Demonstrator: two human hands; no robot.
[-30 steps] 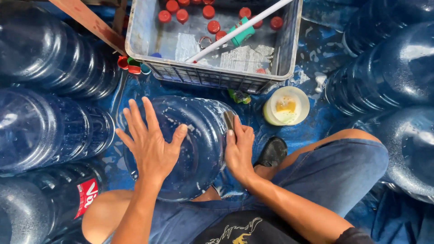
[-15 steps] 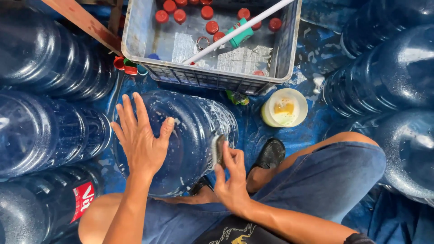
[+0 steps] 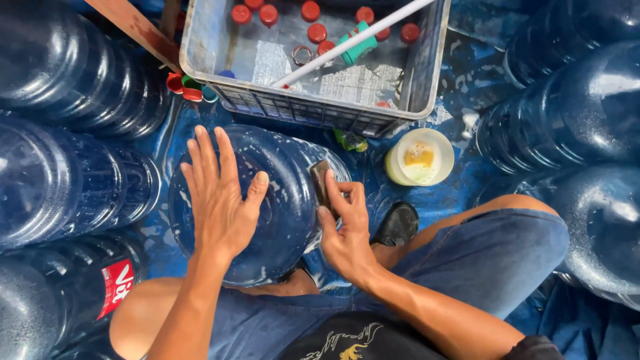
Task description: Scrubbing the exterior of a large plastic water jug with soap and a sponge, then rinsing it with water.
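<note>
Blue wet tarpaulin (image 3: 460, 73) covers the ground, crowded with large blue water jugs. Between the person's knees lies one soapy water jug (image 3: 280, 200). On its top the left hand (image 3: 223, 200) lies flat, fingers spread wide. At the jug's right side the right hand (image 3: 343, 230) pinches a dark scrubbing pad (image 3: 321, 183) against the plastic. Right of the jug sits a yellow tub (image 3: 420, 157). Beyond the jug stands a grey crate (image 3: 320, 110) holding red caps (image 3: 317, 32).
</note>
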